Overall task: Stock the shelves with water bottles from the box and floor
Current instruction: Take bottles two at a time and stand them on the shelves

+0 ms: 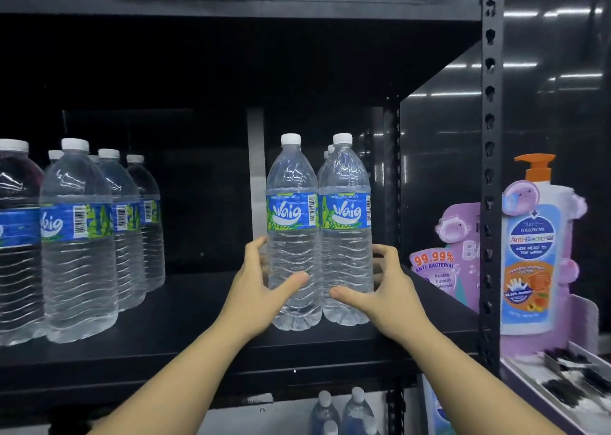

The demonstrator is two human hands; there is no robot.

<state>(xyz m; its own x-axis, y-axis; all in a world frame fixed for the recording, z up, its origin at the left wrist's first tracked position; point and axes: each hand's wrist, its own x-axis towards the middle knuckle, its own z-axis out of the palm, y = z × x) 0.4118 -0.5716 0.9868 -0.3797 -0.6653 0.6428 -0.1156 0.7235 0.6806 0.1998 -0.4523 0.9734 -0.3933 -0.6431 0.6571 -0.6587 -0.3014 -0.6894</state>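
Two upright water bottles [317,232] side by side on black shelf [185,328], left hand [264,289] and right hand [377,289] cupping their lower halves, fingers [385,252] wrapped around, more bottles [79,239] at 9 o'clock

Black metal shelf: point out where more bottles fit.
Black metal shelf: bare between the left cluster of clear Waig water bottles and the pair both hands hold. Crowded left; bottles behind the pair.

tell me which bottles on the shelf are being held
The two front bottles by the right post: left hand grips one, right hand the other. The left cluster stands untouched.
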